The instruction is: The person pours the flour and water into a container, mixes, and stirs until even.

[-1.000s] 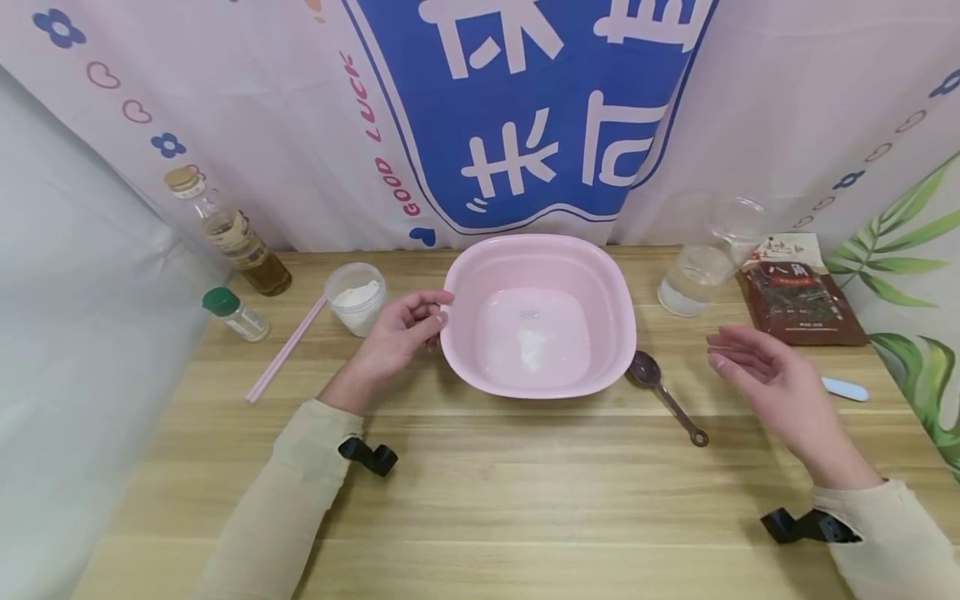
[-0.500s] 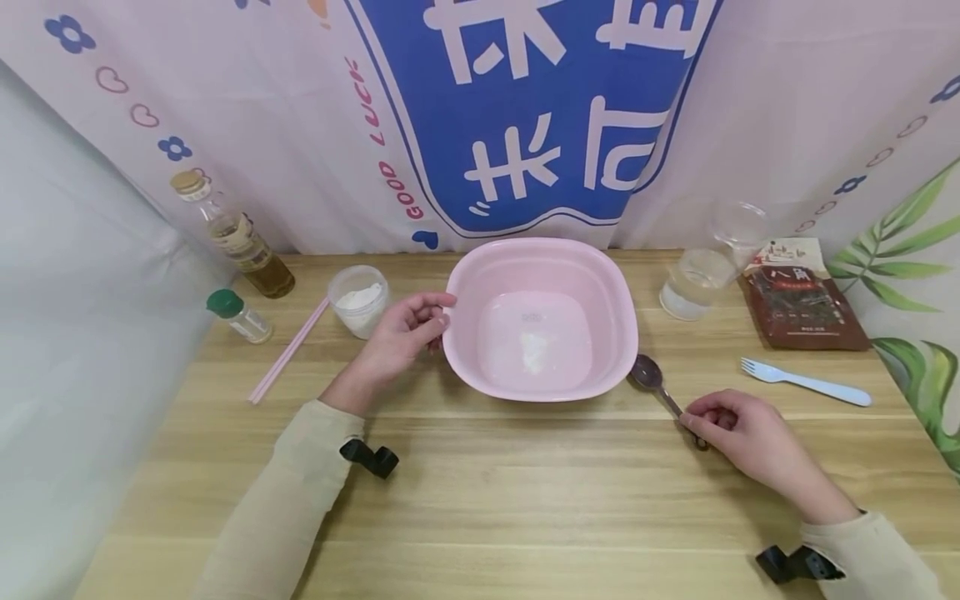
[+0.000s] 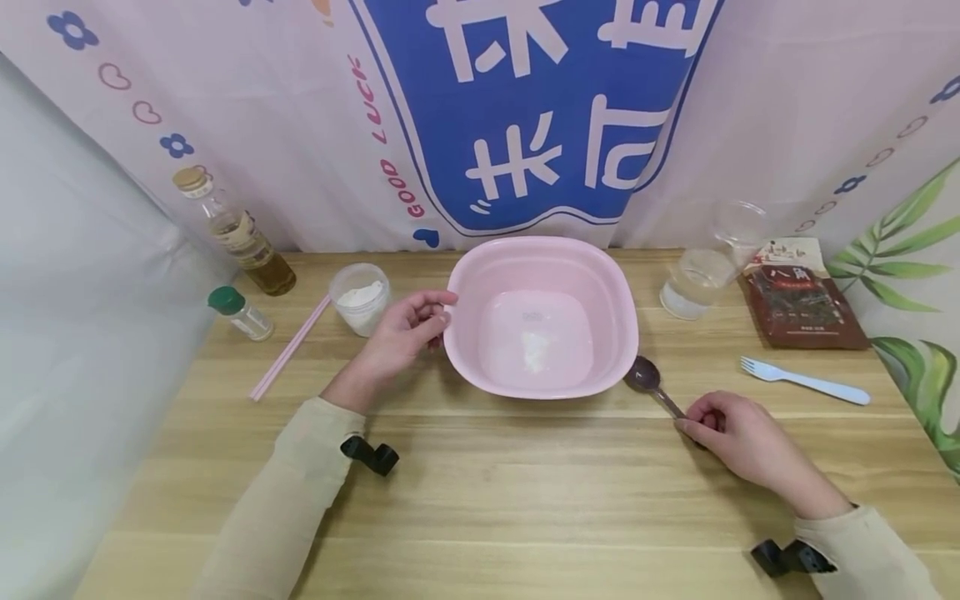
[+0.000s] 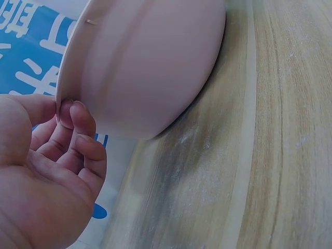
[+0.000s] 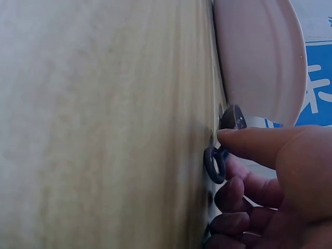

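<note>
A pink plastic basin stands at the back middle of the wooden table, with nothing but a shiny reflection on its floor. My left hand pinches its left rim between thumb and fingers, as the left wrist view shows at the rim. Right of the basin lies a dark measuring spoon, its bowl beside the basin's lower right side. The thumb and fingers of my right hand pinch the spoon's handle near its end. In the right wrist view the ring at the handle's end sticks out under the thumb.
Left of the basin are a tub of white powder, pink chopsticks, a green-capped shaker and an oil bottle. At right are a clear cup of liquid, a brown spice packet and a blue fork.
My right hand has come down and left from above the fork and taken hold of the measuring spoon's handle. The fork is now uncovered. My left hand stays at the basin's rim.
</note>
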A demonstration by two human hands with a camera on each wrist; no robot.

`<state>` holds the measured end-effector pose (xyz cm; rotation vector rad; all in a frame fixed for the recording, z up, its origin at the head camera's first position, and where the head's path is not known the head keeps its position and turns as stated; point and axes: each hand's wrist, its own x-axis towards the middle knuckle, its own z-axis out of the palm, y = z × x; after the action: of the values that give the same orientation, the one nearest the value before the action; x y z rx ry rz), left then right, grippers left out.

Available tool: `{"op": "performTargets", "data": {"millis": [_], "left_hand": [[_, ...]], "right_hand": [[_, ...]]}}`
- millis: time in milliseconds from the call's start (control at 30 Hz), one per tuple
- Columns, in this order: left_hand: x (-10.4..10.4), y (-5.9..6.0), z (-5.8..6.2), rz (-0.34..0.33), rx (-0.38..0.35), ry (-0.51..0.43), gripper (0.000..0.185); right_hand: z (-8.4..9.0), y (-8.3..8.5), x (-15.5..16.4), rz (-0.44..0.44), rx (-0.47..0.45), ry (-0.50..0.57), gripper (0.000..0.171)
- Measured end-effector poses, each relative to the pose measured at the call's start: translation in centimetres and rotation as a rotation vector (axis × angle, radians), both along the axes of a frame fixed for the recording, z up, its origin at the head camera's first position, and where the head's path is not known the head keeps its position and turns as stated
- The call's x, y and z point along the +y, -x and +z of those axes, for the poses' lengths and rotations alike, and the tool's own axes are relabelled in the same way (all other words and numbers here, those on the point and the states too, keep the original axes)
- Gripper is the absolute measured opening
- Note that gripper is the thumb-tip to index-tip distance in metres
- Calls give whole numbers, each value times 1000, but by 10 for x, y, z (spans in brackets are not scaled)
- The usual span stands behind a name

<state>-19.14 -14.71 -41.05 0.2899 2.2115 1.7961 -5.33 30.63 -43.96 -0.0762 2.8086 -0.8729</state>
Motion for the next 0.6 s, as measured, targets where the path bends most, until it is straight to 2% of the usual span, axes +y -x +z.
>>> {"op": "performTargets", "data": {"millis": [400, 600], "left_hand": [[-1, 1, 0, -4, -7, -4, 35], [0, 1, -1, -4, 1, -1, 35]], "right_hand": [[2, 1, 4, 0, -5, 88, 11], [9, -1, 11, -60, -13, 122, 19]]}}
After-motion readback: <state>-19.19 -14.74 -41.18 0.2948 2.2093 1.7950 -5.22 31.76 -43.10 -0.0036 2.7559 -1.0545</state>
